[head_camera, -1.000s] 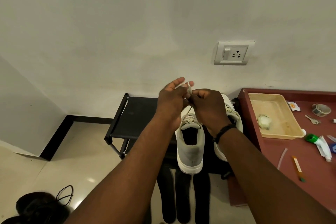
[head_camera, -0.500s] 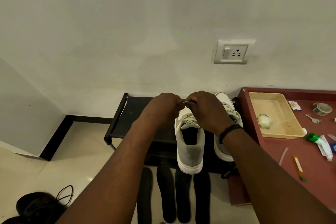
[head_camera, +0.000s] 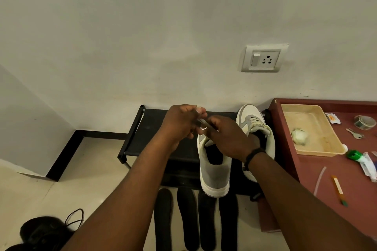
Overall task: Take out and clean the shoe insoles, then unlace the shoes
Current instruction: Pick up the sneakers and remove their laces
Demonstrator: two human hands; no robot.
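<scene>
Working over the near grey-and-white shoe, both hands meet just above its tongue. Left hand: fingers curled, pinching a pale lace that runs across to the right hand. Right hand: fingers curled round the same lace, a black wristband just behind it. Lace drawn taut between the two hands. Second shoe stands just right of the right hand, partly hidden by that wrist. Both shoes sit on a black rack that extends left of the left hand. Four dark insoles lie side by side on the floor below the forearms. Right of the right arm: a maroon table carrying a beige tray.
</scene>
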